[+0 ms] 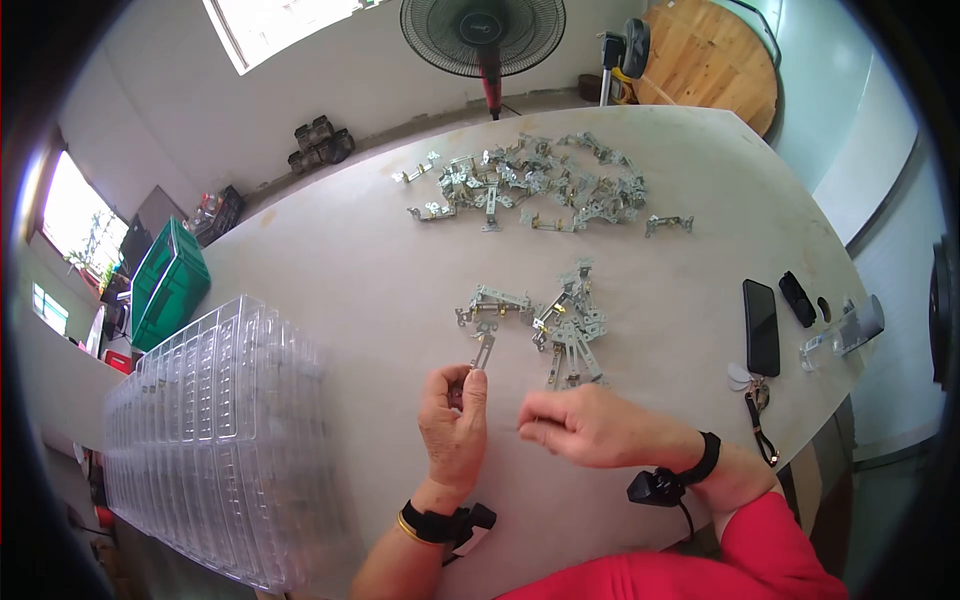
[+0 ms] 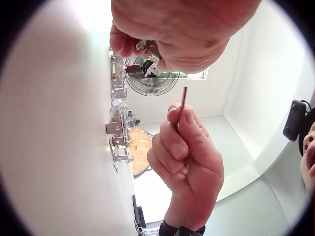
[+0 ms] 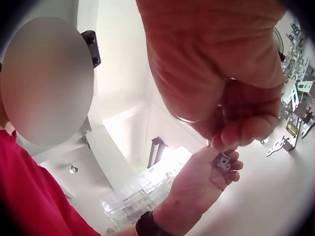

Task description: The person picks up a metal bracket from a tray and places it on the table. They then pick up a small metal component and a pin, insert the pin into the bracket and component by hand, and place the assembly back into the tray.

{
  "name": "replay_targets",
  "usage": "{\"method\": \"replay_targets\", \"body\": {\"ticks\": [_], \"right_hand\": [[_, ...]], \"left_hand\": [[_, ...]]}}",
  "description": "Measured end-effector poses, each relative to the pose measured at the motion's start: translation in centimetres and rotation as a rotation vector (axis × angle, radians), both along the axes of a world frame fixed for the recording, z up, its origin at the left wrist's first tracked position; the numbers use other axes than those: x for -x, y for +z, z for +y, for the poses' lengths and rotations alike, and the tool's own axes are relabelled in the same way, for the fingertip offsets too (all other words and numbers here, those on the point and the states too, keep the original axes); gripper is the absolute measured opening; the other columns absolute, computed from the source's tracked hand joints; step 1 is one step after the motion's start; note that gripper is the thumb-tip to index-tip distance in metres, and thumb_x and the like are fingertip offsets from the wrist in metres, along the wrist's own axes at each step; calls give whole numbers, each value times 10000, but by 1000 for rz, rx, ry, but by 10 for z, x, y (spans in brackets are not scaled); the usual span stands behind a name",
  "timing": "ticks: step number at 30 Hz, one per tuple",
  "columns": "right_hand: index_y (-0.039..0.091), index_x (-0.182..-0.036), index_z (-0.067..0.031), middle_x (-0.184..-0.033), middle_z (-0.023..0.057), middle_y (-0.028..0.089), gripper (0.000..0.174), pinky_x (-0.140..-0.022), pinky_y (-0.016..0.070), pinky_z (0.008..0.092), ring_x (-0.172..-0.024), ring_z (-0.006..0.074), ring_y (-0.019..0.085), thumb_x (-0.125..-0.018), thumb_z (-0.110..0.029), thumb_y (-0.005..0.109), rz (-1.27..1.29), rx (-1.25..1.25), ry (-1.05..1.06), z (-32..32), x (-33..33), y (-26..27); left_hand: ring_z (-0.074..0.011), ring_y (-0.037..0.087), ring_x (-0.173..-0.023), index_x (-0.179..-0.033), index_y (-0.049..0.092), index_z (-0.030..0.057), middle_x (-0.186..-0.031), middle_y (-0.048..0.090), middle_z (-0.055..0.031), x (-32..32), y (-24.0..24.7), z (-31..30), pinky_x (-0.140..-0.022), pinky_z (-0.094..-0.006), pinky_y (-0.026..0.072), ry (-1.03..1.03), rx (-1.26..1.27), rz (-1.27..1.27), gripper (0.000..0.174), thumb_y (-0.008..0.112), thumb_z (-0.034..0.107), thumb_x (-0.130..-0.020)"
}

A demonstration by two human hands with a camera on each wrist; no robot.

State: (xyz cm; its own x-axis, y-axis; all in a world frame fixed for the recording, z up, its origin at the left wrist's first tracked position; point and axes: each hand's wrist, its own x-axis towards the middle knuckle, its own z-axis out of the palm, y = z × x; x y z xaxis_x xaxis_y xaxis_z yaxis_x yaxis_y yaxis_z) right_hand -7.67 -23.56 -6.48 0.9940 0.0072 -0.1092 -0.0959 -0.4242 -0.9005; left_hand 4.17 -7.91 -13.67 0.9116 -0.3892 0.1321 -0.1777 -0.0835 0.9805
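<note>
My left hand [image 1: 455, 425] grips a metal bracket [image 1: 483, 350], which stands up past the thumb with its holed end outermost. To its right, my right hand [image 1: 580, 425] has its fingers curled in. Between that hand's thumb and index finger, the left wrist view shows a thin metal pin [image 2: 184, 98] pinched and pointing up. The two hands are apart, with a small gap between them. Just beyond them lies a small heap of similar metal brackets [image 1: 580, 335]. In the right wrist view, part of the held bracket [image 3: 224, 162] shows against the left palm.
A larger heap of brackets [image 1: 540, 175] spreads over the far part of the table [image 1: 350, 240]. Stacked clear plastic trays [image 1: 220, 430] stand at the left, near a green crate [image 1: 172, 285]. A phone [image 1: 761, 328], keys and a clear bottle [image 1: 845, 330] lie at the right.
</note>
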Motion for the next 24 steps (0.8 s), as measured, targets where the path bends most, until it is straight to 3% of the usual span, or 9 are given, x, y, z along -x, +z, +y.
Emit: {"method": "replay_targets", "body": {"ticks": [1, 4, 9, 11, 17, 22, 24], "right_hand": [[619, -1059, -52, -807, 168, 674, 189, -674, 501, 430, -749, 340, 670, -1010, -233, 596, 62, -7, 75, 1, 0, 3], [625, -1058, -59, -812, 165, 677, 189, -686, 501, 440, -761, 337, 669, -1007, -239, 596, 150, 9, 244, 7, -3, -1], [635, -1032, -60, -839, 160, 680, 192, -696, 502, 434, -782, 336, 660, -1004, -244, 589, 96, -5, 423, 11, -1, -34], [635, -1054, -60, -863, 109, 676, 192, -701, 513, 378, -758, 261, 649, -1022, -234, 561, 120, 16, 560, 8, -4, -38], [624, -1059, -50, -833, 72, 647, 208, -689, 507, 349, -731, 185, 631, -1027, -247, 562, 213, -184, 543, 0, -7, -50], [622, -1078, -51, -819, 62, 631, 202, -681, 508, 336, -729, 166, 630, -1032, -240, 568, 226, -317, 506, -1, -2, -61], [622, -1083, -50, -815, 65, 629, 200, -680, 509, 333, -728, 164, 630, -1034, -237, 570, 225, -336, 500, -2, -1, -60]], "left_hand": [[-68, 522, -775, -1059, 649, -1, -863, 619, 2, -1, 3, 0, -709, -242, 469, -4, 0, -4, 203, 678, 194, -1007], [-53, 489, -755, -1041, 643, 4, -843, 591, 15, -3, 10, 2, -681, -232, 446, 1, -25, 79, 200, 669, 200, -1015], [-74, 463, -729, -943, 644, 1, -806, 559, 3, -12, -1, 6, -636, -263, 405, 22, -127, 25, 214, 629, 196, -1028], [-86, 462, -725, -915, 644, -5, -809, 556, -9, -14, -8, 6, -641, -273, 408, 26, -134, -23, 230, 623, 195, -1028], [-133, 480, -715, -883, 656, -23, -790, 546, -53, -13, 1, 3, -651, -309, 418, 5, -253, -99, 266, 613, 197, -1027], [-187, 522, -701, -887, 667, -26, -786, 574, -90, -6, 18, 0, -650, -344, 437, -8, -450, -218, 296, 625, 232, -1026], [-235, 557, -690, -968, 665, -14, -784, 591, -117, -8, 19, 4, -652, -377, 462, -63, -553, -299, 281, 643, 262, -1017]]}}
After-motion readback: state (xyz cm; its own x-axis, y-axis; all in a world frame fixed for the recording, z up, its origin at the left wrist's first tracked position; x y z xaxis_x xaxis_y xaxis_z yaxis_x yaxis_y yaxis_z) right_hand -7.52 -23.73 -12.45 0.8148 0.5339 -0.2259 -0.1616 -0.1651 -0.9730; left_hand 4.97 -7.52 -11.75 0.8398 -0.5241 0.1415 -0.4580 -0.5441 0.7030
